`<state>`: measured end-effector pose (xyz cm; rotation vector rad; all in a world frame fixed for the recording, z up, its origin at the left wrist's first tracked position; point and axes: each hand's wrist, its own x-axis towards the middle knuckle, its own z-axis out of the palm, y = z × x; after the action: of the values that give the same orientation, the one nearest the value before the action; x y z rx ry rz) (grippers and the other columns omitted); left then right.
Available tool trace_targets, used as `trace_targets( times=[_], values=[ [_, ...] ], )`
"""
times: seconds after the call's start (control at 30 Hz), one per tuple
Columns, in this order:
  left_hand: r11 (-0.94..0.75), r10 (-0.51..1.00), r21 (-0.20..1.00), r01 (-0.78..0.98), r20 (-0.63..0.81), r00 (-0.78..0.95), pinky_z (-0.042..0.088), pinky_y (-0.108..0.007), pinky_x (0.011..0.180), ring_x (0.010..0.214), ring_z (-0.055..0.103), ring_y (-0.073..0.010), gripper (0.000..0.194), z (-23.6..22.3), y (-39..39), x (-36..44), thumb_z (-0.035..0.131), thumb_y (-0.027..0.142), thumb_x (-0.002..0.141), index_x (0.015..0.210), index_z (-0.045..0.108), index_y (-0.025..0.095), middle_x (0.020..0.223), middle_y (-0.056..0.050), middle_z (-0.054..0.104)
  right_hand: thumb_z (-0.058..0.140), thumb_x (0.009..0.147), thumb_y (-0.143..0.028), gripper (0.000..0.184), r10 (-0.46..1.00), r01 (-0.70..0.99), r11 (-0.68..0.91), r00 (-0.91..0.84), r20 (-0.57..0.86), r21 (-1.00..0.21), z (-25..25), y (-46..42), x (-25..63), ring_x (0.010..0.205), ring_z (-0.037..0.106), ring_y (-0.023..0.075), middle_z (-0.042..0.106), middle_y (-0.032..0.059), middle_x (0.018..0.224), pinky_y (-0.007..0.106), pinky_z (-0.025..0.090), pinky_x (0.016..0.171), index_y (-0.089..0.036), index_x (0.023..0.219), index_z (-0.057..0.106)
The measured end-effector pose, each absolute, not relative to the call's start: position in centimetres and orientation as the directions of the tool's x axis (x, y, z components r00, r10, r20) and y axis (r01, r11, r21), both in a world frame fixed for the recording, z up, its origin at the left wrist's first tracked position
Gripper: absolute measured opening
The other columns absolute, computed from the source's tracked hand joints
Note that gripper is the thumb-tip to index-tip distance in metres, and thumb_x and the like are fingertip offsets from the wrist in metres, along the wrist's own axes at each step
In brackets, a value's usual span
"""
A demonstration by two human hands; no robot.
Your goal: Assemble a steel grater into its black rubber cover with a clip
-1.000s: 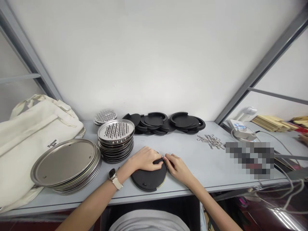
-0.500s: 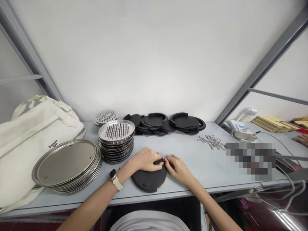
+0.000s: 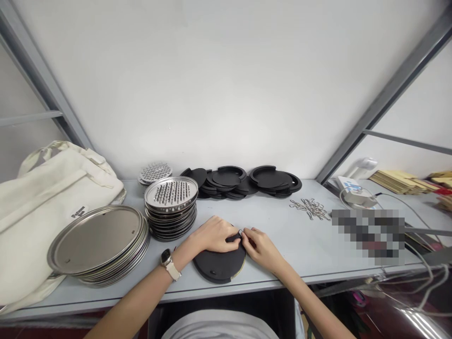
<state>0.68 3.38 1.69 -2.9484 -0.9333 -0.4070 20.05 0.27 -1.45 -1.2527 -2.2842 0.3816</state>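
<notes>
A round black plastic piece (image 3: 221, 267) with a small knob lies flat near the table's front edge; a thin yellowish line shows along its right rim. My left hand (image 3: 216, 234) presses over its upper part, fingers closed on its far edge. At the upper right rim, my right hand (image 3: 259, 246) pinches a small metal wire loop (image 3: 240, 232) between thumb and fingertips. The loop touches or sits at the black piece's edge; the exact contact is hidden by the fingers. To the right lies a heap of similar small metal wire clips (image 3: 310, 208).
At left stand a stack of round metal discs (image 3: 100, 240) and a stack of grater discs (image 3: 171, 197), beside a cream bag (image 3: 42, 197). Black round pieces (image 3: 228, 178) lie along the wall. Cables, a white box (image 3: 353, 186) and wooden slats (image 3: 402, 181) are at right.
My two hands and the black piece stay almost in place. At the far right, another person's hand has gone out of view.
</notes>
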Motion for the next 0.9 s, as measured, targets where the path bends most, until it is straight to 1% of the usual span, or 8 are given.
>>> trace_targets(
  times=[0.5,0.9],
  values=[
    [-0.826,0.557,0.070,0.559,0.252,0.792,0.024,-0.028,0.052,0.057,0.057,-0.0142,0.025,1.70,3.39,0.74,0.050,0.034,0.083,0.064,0.054,0.018,0.065,0.000,0.064,0.038,0.092,-0.021,0.029,0.847,0.700,0.531,-0.435,0.305,-0.478,-1.36,0.19,19.93,0.057,0.045,0.0149,0.040,-0.0025,0.056,0.025,0.032,0.055,-0.021,0.063,0.034],
    [-0.818,0.572,0.089,0.568,0.223,0.789,0.027,-0.027,0.052,0.058,0.057,-0.0147,0.025,1.98,3.29,0.81,0.051,0.034,0.083,0.065,0.058,0.018,0.066,-0.001,0.065,0.038,0.091,-0.020,0.029,0.845,0.707,0.534,-0.438,0.306,-0.464,-1.30,0.16,20.01,0.056,0.045,0.0147,0.041,-0.0023,0.056,0.025,0.032,0.052,-0.021,0.062,0.038]
  ],
)
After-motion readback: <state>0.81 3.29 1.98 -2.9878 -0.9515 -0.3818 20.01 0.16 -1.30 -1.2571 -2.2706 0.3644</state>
